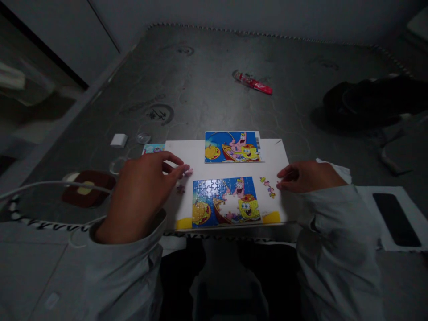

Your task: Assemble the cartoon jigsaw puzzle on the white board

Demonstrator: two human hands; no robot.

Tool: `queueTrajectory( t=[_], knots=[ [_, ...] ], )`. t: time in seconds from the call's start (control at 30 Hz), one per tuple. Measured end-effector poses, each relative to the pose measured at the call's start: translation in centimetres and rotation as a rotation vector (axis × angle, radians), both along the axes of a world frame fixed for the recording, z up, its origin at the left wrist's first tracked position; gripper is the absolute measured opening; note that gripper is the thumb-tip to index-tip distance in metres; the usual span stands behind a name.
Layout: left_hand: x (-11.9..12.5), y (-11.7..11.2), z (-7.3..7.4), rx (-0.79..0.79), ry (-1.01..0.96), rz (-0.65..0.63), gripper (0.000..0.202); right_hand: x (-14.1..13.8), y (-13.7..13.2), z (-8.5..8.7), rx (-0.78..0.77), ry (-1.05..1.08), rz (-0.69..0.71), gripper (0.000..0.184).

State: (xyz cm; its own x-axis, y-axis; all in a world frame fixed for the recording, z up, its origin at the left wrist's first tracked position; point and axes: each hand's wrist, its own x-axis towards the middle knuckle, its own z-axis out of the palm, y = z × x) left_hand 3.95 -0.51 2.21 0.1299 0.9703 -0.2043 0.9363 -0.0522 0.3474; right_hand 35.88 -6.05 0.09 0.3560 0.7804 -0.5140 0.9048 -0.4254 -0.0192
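A cartoon jigsaw puzzle [201,191] lies on a white board [185,154], with a gap in its middle where the board shows through. Just above it rests a picture card [214,142] with the same scene. My left hand [143,191] is at the board's left side, thumb and fingertips closed on a pink puzzle piece [189,171]. Below those fingertips are loose pieces [181,189]. At the right side my right hand [306,177] has its fingertips pinched together close to the board; what is between them is too small to make out. Several loose puzzle pieces [269,187] lie beside it.
A red wrapper [256,84] lies farther back on the grey tablecloth [200,89]. A dark bag-like object [371,102] and a phone [396,219] are on the right. On the left are a white block [119,140], a brown case [88,189] and a white cable [43,183].
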Motion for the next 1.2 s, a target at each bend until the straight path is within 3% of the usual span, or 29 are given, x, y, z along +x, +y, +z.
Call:
queueTrajectory(
  t=[0.23,0.53,0.77,0.9,1.0,1.17,1.2],
  knots=[
    [0.7,-0.7,0.4,0.057,0.030,-0.120,0.023,-0.2,0.0,-0.4,0.002,0.035,-0.019,0.015],
    [1.1,-1.1,0.6,0.078,0.031,-0.123,0.021,0.9,-0.2,-1.0,0.027,0.056,0.060,0.010],
    [1.6,-1.3,0.9,0.061,0.001,-0.117,0.018,0.6,0.1,-0.7,-0.029,-0.006,0.089,0.015],
    [1.7,-1.4,0.9,0.089,-0.032,-0.148,0.018,0.5,0.1,-0.2,0.056,0.035,0.057,0.019],
    [1.7,-1.6,1.1,0.084,-0.079,-0.193,0.018,-0.3,-0.4,0.4,0.174,0.198,0.085,0.020],
    [2.0,-2.1,0.9,0.075,-0.255,-0.343,0.015,-4.9,-1.2,2.0,0.513,0.790,-0.002,0.037],
    [2.1,-2.3,0.9,0.077,-0.294,-0.370,0.014,-5.9,-1.2,2.2,0.505,0.883,-0.022,0.039]
  ],
)
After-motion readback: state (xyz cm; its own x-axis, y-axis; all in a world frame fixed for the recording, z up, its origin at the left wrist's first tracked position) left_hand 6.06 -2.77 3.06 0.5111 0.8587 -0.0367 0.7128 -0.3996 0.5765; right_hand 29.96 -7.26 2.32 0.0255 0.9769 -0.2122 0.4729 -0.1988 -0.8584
